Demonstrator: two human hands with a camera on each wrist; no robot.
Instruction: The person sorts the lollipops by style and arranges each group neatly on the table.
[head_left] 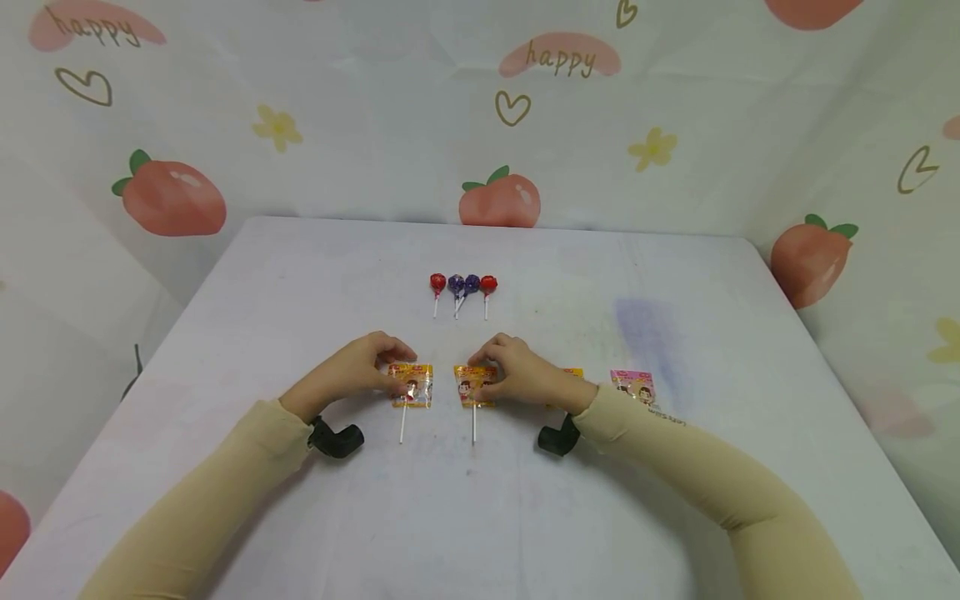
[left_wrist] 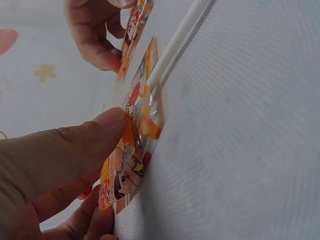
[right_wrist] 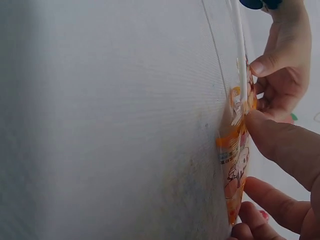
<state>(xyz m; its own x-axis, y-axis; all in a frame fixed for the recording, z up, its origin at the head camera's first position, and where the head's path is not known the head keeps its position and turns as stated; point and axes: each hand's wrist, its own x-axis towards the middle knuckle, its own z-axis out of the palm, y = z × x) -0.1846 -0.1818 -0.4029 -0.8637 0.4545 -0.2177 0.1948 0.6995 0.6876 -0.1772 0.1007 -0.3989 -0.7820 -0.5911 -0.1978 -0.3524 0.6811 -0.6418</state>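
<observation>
Two flat lollipops in orange printed wrappers lie side by side, their white sticks toward the person. My left hand [head_left: 367, 367] pinches the left lollipop [head_left: 422, 385] at its left side, thumb on the wrapper front and fingers at its far edge. At the right lollipop [head_left: 463, 385], my right hand [head_left: 519, 373] grips the wrapper from the right in the same manner. In the left wrist view, the thumb presses the crinkled wrapper [left_wrist: 127, 175] close over the white tabletop. The right wrist view has the right thumb and fingertips along the other wrapper [right_wrist: 235, 165].
Farther back on the white table [head_left: 360, 267] stand out two red round lollipops, one being the left red lollipop [head_left: 438, 282], and two purple ones with crossing sticks [head_left: 471, 284]. Another orange wrapper [head_left: 574, 372] is partly hidden behind the right wrist. A pink wrapper [head_left: 633, 383] lies right of it.
</observation>
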